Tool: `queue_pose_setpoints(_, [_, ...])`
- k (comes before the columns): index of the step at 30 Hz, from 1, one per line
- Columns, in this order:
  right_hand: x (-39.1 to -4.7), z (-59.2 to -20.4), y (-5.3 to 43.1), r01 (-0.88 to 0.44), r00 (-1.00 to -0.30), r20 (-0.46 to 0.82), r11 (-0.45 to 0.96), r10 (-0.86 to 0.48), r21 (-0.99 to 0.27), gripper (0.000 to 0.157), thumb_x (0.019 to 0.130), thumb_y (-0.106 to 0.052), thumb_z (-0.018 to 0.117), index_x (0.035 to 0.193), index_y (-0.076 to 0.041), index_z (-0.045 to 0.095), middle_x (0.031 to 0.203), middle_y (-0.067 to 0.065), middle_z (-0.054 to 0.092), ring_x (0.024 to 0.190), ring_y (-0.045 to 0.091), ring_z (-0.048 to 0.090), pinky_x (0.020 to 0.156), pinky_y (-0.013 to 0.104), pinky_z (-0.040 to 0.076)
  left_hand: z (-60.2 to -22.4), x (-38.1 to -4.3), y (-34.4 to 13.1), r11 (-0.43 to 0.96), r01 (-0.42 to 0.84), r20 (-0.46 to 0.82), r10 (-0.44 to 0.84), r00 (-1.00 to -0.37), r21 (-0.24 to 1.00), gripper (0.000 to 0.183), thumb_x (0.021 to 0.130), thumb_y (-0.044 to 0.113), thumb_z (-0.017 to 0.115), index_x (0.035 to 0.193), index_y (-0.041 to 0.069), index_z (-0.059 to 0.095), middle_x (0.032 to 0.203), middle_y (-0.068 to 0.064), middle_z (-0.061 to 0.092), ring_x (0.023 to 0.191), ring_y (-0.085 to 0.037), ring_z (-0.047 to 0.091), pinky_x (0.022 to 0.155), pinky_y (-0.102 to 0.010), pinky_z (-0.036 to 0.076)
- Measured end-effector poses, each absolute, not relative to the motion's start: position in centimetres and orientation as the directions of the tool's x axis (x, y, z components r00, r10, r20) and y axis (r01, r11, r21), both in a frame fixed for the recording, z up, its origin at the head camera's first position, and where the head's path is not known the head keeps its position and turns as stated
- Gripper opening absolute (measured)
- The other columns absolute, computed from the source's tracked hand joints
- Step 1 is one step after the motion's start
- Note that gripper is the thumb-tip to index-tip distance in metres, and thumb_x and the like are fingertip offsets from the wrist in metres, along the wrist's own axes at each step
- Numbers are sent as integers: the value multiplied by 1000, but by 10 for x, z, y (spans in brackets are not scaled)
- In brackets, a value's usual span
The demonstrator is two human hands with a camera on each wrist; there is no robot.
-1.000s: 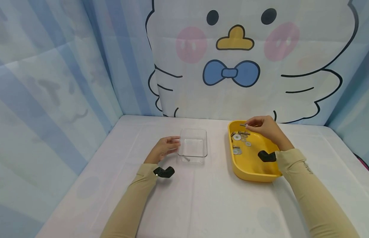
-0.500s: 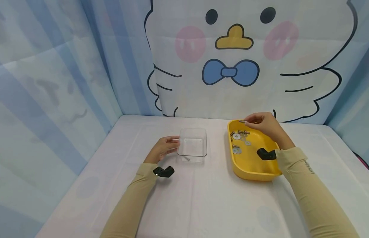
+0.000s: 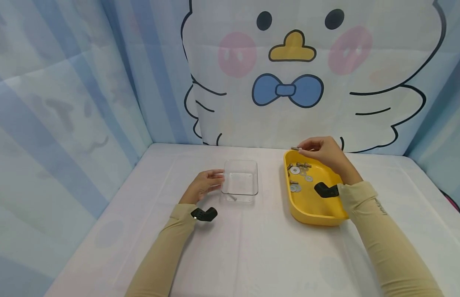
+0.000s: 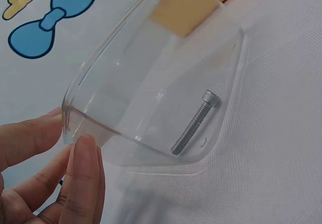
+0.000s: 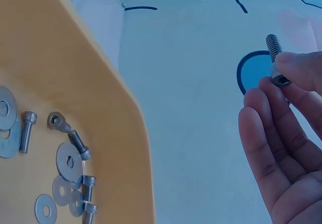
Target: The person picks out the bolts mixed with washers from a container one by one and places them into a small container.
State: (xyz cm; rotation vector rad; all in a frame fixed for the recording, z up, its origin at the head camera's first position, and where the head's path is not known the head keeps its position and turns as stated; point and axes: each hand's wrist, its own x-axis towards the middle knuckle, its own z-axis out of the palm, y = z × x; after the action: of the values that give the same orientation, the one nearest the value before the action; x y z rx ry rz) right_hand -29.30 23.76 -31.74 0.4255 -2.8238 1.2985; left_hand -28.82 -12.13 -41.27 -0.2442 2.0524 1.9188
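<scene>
At the left side of a clear plastic box (image 3: 240,178), my left hand (image 3: 202,186) grips its wall, with the thumb and fingers (image 4: 83,171) at the corner in the left wrist view. One long socket-head bolt (image 4: 193,123) lies on the box's floor. My right hand (image 3: 324,153) pinches a shorter socket-head bolt (image 5: 274,50) between thumb and fingertips, its threaded end pointing up in the right wrist view. That hand is above the far rim of a yellow tray (image 3: 319,220). In the tray lie several bolts (image 5: 88,186) and flat washers (image 5: 69,162).
A white cloth (image 3: 230,255) covers the table. A curtain (image 3: 289,123) with a cartoon bird rises right behind the table's far edge, and another curtain hangs along the left. The tray's raised wall (image 5: 133,118) stands between its washers and my right hand.
My right hand, holding the bolt, has risen and moved slightly left toward the tray's far left corner. The left hand and the clear box have stayed in place.
</scene>
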Motion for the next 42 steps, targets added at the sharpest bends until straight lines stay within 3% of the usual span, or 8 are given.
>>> queue_pose_setpoints(10, [-296, -314, 223, -253, -963, 132, 609, -237, -752, 34, 90, -28, 64, 111, -3, 66, 104, 12, 64, 85, 9, 61, 75, 12, 51, -414, -287, -122, 74, -319, -326, 110, -939, 945, 46, 90, 3, 60, 135, 6, 50, 123, -13, 53, 111, -21, 56, 103, -37, 47])
queue_pose_setpoints(17, [-299, -307, 213, -260, -962, 146, 608, -232, -750, 28, 89, -22, 65, 110, -4, 67, 104, 12, 65, 92, 23, 61, 75, 11, 50, -415, -287, -122, 80, -315, -323, 111, -940, 946, 46, 90, 3, 60, 134, 5, 50, 126, -15, 53, 113, -23, 55, 104, -37, 46])
queue_pose_setpoints(26, [-300, -300, 201, -309, -945, 168, 601, -280, -737, 30, 89, -23, 65, 110, -1, 67, 106, 16, 65, 85, 12, 59, 74, 10, 49, -413, -286, -123, 100, -311, -321, 112, -940, 945, 46, 90, 5, 61, 135, 6, 49, 129, -17, 52, 119, -27, 53, 105, -38, 45])
queue_pose_setpoints(34, [-305, -299, 186, -328, -940, 193, 595, -280, -734, 23, 88, -17, 66, 106, -2, 69, 103, 15, 67, 85, 16, 60, 74, 15, 51, -413, -285, -123, 98, -302, -313, 122, -942, 948, 46, 90, 4, 61, 135, 5, 49, 129, -16, 52, 119, -27, 53, 105, -38, 45])
queue_pose_setpoints(42, [-307, -297, 176, -361, -928, 206, 605, -312, -710, 25, 88, -18, 67, 106, -2, 69, 105, 16, 67, 92, 23, 61, 83, 27, 54, -413, -285, -124, 85, -299, -308, 126, -943, 951, 46, 90, 4, 60, 135, 5, 49, 127, -15, 53, 119, -26, 54, 104, -37, 46])
